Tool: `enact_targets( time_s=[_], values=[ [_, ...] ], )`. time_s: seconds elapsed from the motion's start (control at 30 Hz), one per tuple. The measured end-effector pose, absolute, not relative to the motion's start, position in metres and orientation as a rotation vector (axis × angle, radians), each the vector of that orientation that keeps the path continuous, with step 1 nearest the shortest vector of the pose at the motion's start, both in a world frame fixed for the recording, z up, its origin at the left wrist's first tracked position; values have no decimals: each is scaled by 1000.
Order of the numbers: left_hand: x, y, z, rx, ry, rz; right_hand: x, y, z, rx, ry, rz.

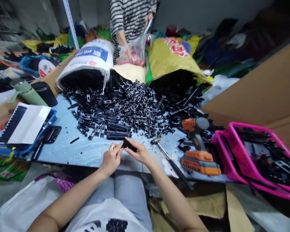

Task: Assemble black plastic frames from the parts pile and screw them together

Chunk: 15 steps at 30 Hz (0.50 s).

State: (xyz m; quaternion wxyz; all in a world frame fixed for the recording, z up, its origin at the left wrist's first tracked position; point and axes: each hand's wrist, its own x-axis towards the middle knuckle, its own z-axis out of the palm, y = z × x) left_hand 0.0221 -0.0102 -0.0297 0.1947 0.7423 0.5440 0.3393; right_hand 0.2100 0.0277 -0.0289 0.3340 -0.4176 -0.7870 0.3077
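Note:
Both of my hands meet over the front part of the blue-covered table. My right hand (140,152) grips a small black part (130,145), its exact kind too small to make out. The fingertips of my left hand (112,157) are pinched at the left end of the same part. Just behind the hands lie several long black parts (118,130) side by side. Beyond them spreads a heap of small black pieces with silvery pins (140,106). To the right of my right hand a hammer (168,158) rests with its head toward the heap.
An orange cordless drill (199,148) and pink baskets (261,154) of black parts stand at right. At left are a blue tray (52,117), a green bottle (29,91) and a black cup (45,93). Across the table, a person (132,19) handles a plastic bag between open sacks.

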Motion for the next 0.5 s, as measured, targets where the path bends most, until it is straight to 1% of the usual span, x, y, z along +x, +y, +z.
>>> enact_targets(
  time_s=[0.13, 0.27, 0.43, 0.5],
  values=[
    [27, -9, -38, 2048, 1508, 1100, 201, 29, -29, -1085, -2101, 728],
    [26, -11, -42, 1947, 1521, 1298, 193, 24, -31, -1090, -1980, 725],
    [14, -8, -40, 2112, 1327, 1178, 196, 21, -22, -1064, -2156, 758],
    [15, -7, -38, 2075, 1362, 1238, 193, 22, -15, -1081, -2127, 702]
  ],
)
